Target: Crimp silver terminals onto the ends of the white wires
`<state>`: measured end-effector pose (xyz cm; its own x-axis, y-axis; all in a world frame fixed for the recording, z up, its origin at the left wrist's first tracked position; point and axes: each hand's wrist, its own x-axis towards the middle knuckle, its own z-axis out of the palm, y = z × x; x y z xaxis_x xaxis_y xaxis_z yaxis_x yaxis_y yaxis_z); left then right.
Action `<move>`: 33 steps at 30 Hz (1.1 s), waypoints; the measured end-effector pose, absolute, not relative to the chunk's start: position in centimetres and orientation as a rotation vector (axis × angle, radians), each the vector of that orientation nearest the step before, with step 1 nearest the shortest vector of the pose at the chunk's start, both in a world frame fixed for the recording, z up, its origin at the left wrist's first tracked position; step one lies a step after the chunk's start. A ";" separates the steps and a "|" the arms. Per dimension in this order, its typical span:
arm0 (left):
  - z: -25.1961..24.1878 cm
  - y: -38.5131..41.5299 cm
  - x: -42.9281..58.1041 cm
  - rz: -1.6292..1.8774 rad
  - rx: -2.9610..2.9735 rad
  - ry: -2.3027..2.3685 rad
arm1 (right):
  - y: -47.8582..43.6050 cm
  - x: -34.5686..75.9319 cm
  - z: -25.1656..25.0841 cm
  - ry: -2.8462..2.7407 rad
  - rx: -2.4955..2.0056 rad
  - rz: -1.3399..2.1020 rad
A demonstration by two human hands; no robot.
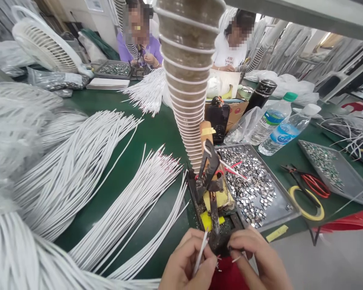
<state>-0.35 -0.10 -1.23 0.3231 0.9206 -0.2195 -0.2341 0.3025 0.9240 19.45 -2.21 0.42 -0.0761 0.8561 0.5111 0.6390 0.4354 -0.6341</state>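
At the bottom edge my left hand is closed in a pinch on a thin white cable whose tip points up toward a small black bench tool. My right hand sits just right of it, fingers curled and pinched at the tool's base on something small I cannot make out. A metal tray of small shiny metal pieces lies right of the tool. Bundles of white cables fan across the green table on the left.
A ribbed extraction hose hangs over the tool. Water bottles, a second parts tray, red-handled cutters and a yellow ring lie to the right. A fan stands far left. Two other people work across the table.
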 end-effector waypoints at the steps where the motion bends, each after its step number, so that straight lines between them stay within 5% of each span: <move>1: -1.1 0.0 -0.3 0.921 0.927 0.899 | -2.1 19.0 0.6 -1.814 -1.250 0.284; 33: 1.8 1.8 0.1 0.861 0.652 0.931 | -2.8 18.6 -1.5 -1.853 -1.249 -0.091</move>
<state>0.11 1.79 1.79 0.3232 0.8529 -0.4100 -0.3415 0.5092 0.7900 18.58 -2.85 -1.51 -0.1129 0.7166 0.6883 0.7806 0.4926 -0.3848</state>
